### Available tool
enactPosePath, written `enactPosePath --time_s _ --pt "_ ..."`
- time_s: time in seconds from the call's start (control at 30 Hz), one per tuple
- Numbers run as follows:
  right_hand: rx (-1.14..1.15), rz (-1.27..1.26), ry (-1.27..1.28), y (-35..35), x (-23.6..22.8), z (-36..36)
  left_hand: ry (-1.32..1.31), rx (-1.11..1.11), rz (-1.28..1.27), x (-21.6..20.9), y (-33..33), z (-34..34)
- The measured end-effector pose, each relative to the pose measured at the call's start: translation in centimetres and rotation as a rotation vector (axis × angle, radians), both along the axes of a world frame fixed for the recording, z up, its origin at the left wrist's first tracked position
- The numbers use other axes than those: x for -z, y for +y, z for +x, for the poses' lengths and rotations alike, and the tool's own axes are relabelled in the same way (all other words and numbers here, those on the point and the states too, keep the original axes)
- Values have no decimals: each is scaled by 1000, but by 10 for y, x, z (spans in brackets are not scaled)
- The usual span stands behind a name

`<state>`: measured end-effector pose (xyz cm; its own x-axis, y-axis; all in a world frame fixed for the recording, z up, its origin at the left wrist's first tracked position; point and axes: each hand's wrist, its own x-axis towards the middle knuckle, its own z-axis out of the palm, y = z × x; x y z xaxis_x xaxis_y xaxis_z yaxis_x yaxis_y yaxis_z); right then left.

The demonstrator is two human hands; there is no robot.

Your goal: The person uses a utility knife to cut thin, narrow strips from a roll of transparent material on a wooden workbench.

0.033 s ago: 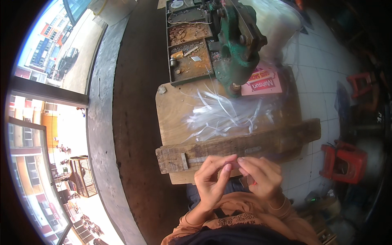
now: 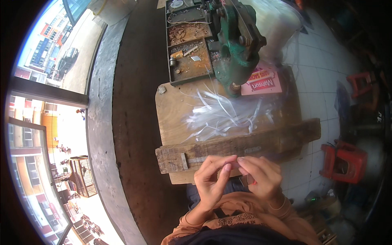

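Note:
In front of my body, my left hand (image 2: pixel 213 179) and my right hand (image 2: pixel 262 176) meet at the fingertips. Both are closed in a pinch, and whatever sits between the fingertips is too small to make out. Under the right fingers a thin dark piece and a bit of red (image 2: pixel 255 182) show, mostly covered by the palm. Just beyond the hands lies a worn wooden beam (image 2: pixel 216 149) across the wooden work table (image 2: pixel 173 110). A loose heap of clear, shiny plastic strips (image 2: pixel 224 112) spreads behind the beam.
A green cast-metal press (image 2: pixel 239 57) stands at the back, beside a pink printed box (image 2: pixel 263 81). Left of it is a divided metal tray (image 2: pixel 190 77) with small parts. Red stools (image 2: pixel 345 163) stand on the tiled floor at right; a window ledge (image 2: pixel 102 134) runs along the left.

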<state>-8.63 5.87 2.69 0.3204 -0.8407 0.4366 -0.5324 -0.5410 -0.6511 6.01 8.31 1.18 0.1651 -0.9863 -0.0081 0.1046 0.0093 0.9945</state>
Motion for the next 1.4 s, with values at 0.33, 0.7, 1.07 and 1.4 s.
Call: enactPosePath --time_s 0.33,0.7,1.07,1.4 --pt "10 444 -214 -1 15 39 -61 -167 96 19 15 23" --pt "-98 493 -191 -13 32 68 -735 -574 -67 36 29 66" --pt "-101 516 -7 -12 30 84 -836 -539 -63 48 30 67" --pt "-89 458 15 -12 34 88 -1017 -252 -16 16 38 54"
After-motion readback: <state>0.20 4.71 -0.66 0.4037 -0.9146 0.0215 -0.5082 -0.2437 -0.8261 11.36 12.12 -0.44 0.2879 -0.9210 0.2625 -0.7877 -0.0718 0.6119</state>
